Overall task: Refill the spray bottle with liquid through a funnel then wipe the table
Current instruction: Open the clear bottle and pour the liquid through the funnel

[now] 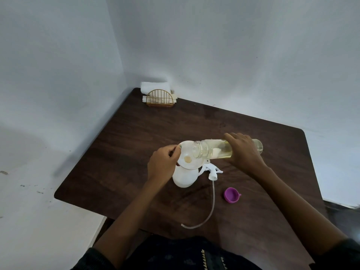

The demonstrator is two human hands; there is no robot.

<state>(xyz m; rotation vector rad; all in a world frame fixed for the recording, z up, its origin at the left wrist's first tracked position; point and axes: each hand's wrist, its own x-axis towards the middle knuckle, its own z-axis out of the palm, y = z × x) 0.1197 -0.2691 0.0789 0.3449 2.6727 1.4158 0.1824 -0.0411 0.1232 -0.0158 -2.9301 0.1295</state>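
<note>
Two hands pouring: right hand (243, 151) wraps the bottle (214, 150), left hand (163, 162) pinches the funnel (190, 162) rim.
Smooth, liquid-heavy bottle probably wants this mid-body hold; the light funnel tips easily.

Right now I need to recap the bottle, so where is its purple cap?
The small purple plastic cap lies on the dark wooden table, right of the white spray head and its tube.

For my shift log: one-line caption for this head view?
Right hand tips clear bottle over funnel, steadied by left hand, on white spray bottle.
</note>
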